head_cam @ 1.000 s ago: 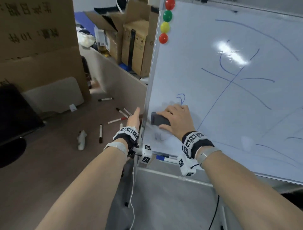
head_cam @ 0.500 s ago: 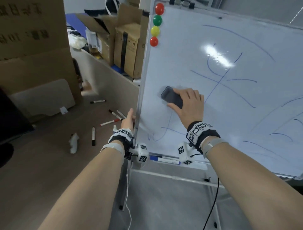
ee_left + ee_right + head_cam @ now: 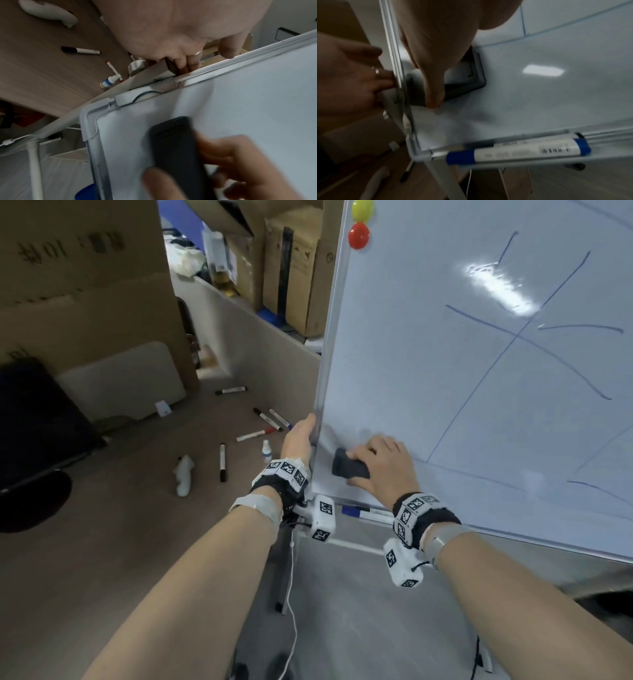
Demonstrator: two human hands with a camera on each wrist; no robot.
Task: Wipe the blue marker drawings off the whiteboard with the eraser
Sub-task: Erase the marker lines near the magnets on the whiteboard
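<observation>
The right hand (image 3: 383, 465) gripped the dark eraser (image 3: 347, 467) against the whiteboard (image 3: 428, 371), beside the left hand (image 3: 298, 441) clutching its frame. Blue lines (image 3: 513, 337) lay to its right; a blue marker (image 3: 518, 152) rested below, loose markers (image 3: 260, 426) beyond the left.

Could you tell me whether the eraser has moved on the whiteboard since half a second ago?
Yes. The eraser has gone down and left, toward the whiteboard's lower left corner, gripped by the right hand.
</observation>
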